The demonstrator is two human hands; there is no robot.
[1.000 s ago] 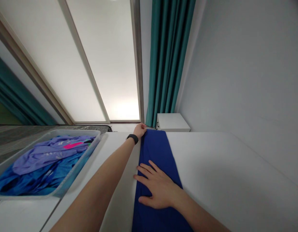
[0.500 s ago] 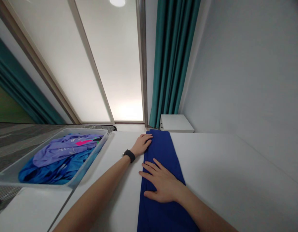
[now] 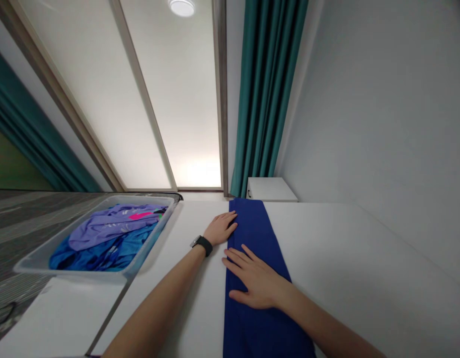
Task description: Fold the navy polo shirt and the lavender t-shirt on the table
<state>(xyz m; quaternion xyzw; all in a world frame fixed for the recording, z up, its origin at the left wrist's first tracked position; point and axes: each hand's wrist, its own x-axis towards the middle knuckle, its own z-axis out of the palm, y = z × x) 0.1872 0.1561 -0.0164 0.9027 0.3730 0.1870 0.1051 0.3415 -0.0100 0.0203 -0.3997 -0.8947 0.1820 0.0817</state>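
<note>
Left curtain [image 3: 47,134]: teal, far to the left of the blue cloth [image 3: 256,233] and beyond it.
Plastic bin [image 3: 142,258]: translucent, left of the cloth and well apart from it; purple and blue clothes [image 3: 111,226] lie heaped within its rim.
Dark seam [image 3: 109,318]: a thin slanting line between two white surfaces, left of the cloth.
Left strip: white tabletop [image 3: 207,318] between the seam and the cloth's left edge; the left forearm crosses it.
Left hand [image 3: 220,229]: palm down, fingers stretched out side by side, thumb apart; the tips of fingers and thumb overlap the cloth's left edge near its far end, the palm lies left of it. A dark-banded watch [image 3: 205,245] circles the wrist.
Cloth: long and flat, right of the left hand and under the right one; far end at the tabletop's far edge, near end cut off by the view, right edge slanting outward toward the wearer.
Right hand [image 3: 254,278]: palm down, fingers spread, flat on the cloth; fingertips reach its left edge, the wrist is over its right edge.
Cabinet [image 3: 270,190]: white, beyond the cloth's far end and slightly right.
Right stretch: the broadest span of tabletop, from the cloth's right edge toward the grey wall [image 3: 382,99].
</note>
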